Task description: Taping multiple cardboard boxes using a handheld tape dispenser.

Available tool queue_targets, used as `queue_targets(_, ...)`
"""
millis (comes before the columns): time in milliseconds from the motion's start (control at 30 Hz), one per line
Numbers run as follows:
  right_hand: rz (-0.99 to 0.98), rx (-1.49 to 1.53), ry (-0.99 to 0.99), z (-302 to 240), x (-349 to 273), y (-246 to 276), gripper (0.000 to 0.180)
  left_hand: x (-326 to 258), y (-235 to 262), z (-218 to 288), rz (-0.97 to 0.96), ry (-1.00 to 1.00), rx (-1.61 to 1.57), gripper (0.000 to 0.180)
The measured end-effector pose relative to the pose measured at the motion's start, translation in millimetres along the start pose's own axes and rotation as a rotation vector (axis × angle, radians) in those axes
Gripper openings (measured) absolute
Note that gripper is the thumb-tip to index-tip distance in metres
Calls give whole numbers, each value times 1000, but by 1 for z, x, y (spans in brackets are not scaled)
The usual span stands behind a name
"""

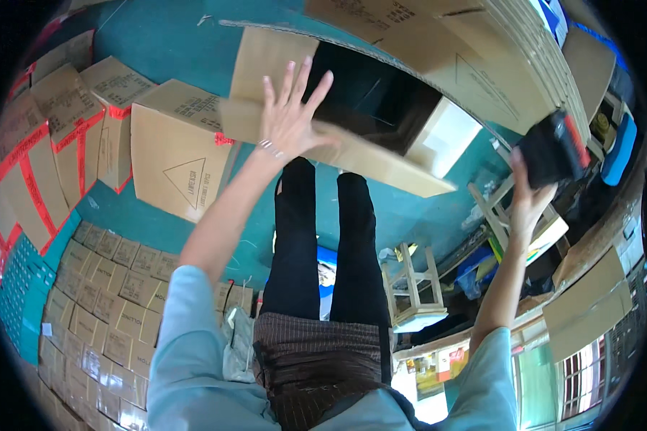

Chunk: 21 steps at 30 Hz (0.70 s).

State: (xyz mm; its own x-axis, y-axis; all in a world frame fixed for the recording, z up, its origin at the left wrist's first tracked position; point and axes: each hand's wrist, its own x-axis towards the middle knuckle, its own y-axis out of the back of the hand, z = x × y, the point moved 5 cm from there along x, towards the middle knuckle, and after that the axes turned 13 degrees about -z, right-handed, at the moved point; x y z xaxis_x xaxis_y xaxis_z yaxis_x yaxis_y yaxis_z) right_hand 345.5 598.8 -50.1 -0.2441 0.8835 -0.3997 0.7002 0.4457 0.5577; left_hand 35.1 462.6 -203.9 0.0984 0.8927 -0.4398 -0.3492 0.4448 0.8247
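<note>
As I read it remotely, flap-folding is in hand; next move probably calls for pressing the near flap [388, 162] down over the open carton [438, 135] straight ahead. Left hand [290, 121] reaches over it, fingers spread, holding nothing; right hand [529, 195], raised wide, grips a black, red-edged tool [550, 152].

The left grip [289, 121] is splayed, left forearm [228, 205] stretched forward; the right grip [529, 200] curls, right forearm [505, 284] extended outward.

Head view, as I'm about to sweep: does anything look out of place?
Yes: a small pale scrap lies on the teal floor, near the picture's top, left of the open box. It looks like stray litter, seemingly loose.
</note>
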Motion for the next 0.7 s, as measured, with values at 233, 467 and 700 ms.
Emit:
queue_targets(233, -469, -695, 177, 48, -18, -101, 49, -43, -83, -23, 358, 694, -397, 150)
queue_targets(467, -444, -518, 99, 39, -23, -140, 43, -27, -21, -57, 449, 177, -106, 71)
queue_targets(700, -744, 140, 16, -17, -8, -209, 41, -19, -5, -79, 232, -75, -150, 45)
